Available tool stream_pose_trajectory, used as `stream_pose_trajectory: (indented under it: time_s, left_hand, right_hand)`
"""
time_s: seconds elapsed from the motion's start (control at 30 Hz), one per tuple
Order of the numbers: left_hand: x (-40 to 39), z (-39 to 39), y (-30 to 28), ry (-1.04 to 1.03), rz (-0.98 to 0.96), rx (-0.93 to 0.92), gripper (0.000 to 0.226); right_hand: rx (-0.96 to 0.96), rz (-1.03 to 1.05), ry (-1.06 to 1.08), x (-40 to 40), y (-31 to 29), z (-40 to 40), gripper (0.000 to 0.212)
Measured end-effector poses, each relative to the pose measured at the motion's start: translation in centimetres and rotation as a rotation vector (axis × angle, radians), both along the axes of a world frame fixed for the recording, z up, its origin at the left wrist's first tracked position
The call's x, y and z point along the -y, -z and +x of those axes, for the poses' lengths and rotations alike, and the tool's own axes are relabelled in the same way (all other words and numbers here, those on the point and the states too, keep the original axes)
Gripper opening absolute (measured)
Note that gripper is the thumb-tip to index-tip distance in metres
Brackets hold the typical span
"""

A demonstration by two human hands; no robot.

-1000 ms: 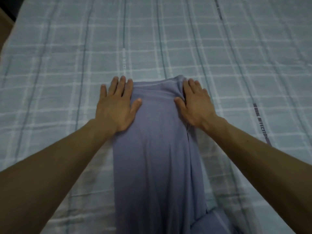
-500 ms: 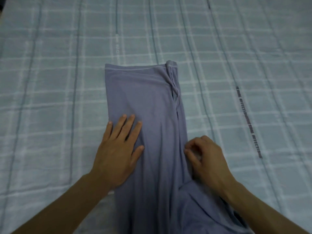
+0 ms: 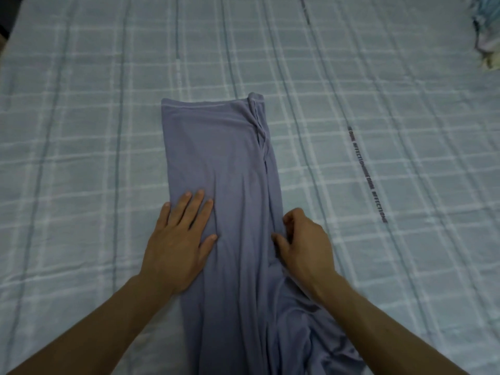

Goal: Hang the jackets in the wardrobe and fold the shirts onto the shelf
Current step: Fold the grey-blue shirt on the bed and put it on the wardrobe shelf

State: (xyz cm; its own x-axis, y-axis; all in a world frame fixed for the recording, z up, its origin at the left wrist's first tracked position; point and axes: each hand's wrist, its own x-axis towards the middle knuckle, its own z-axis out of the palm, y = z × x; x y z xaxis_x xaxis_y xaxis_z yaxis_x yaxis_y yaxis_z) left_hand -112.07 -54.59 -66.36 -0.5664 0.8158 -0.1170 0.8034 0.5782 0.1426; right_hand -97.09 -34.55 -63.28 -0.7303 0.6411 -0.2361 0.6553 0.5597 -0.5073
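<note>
I am pressing my left hand flat, fingers straight, on the purple shirt, which is lying as a long strip down the centre of the frame on the checked bedsheet. My right hand is pinching the shirt's right edge with curled fingers. I am judging the risk here: the thin cloth could be sliding or bunching as I tug, skewing the fold, since the lower end is already rumpling. I am counting one shirt, two hands, and one pile of cloth at upper right.
</note>
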Motion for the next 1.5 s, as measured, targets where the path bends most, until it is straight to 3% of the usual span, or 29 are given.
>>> stream_pose_trajectory:
  time_s: [0.23, 0.4, 0.43, 0.53, 0.67, 0.73, 0.83, 0.97, 1.1, 1.23, 1.37, 1.5]
  left_hand:
    - [0.6, -0.2, 0.4, 0.009, -0.034, -0.028, 0.067]
    - [0.6, 0.1, 0.7, -0.001, -0.041, -0.038, 0.067]
    - [0.5, 0.1, 0.7, 0.001, -0.043, -0.039, 0.067]
    - [0.4, 0.1, 0.8, 0.0, -0.052, -0.04, 0.067]
    - [0.4, 0.0, 0.8, -0.002, -0.056, -0.048, 0.068]
    - [0.5, 0.0, 0.8, -0.003, -0.053, -0.049, 0.067]
    - [0.5, 0.1, 0.8, 0.0, -0.047, -0.05, 0.067]
    - [0.5, 0.1, 0.8, -0.001, -0.046, -0.052, 0.067]
    - [0.4, 0.2, 0.7, -0.002, -0.049, -0.052, 0.067]
    - [0.4, 0.2, 0.6, -0.002, -0.059, -0.051, 0.067]
    - [0.4, 0.1, 0.5, 0.011, -0.077, -0.069, 0.066]
    - [0.4, 0.0, 0.2, 0.012, -0.095, -0.076, 0.066]
  right_hand:
    - [-0.145, -0.104, 0.152, -1.1, -0.4, 0.8, 0.015]
    - [-0.167, 0.102, -0.004, -0.4, -0.9, -0.1, 0.007]
    - [-0.129, 0.11, -0.036, -0.2, -1.0, -0.7, 0.009]
    - [-0.014, 0.056, -0.066, 0.1, -1.3, -2.7, 0.042]
    - [-0.017, -0.017, -0.146, 1.5, -1.5, -4.5, 0.067]
    - [-0.055, -0.087, -0.154, 2.3, -1.3, -4.8, 0.061]
    - [-0.16, -0.14, -0.048, 2.9, -1.2, -5.3, 0.032]
    - [-0.239, -0.291, 0.176, 2.3, -1.0, -6.1, 0.024]
    - [-0.188, -0.39, 0.144, 2.2, -0.7, -7.0, 0.041]
    - [-0.167, -0.471, 0.134, 2.0, -0.3, -7.3, 0.013]
    - [-0.24, -0.548, 0.17, 1.2, -0.2, -6.5, 0.017]
    - [-0.193, -0.546, 0.178, 0.1, -0.2, -5.3, 0.021]
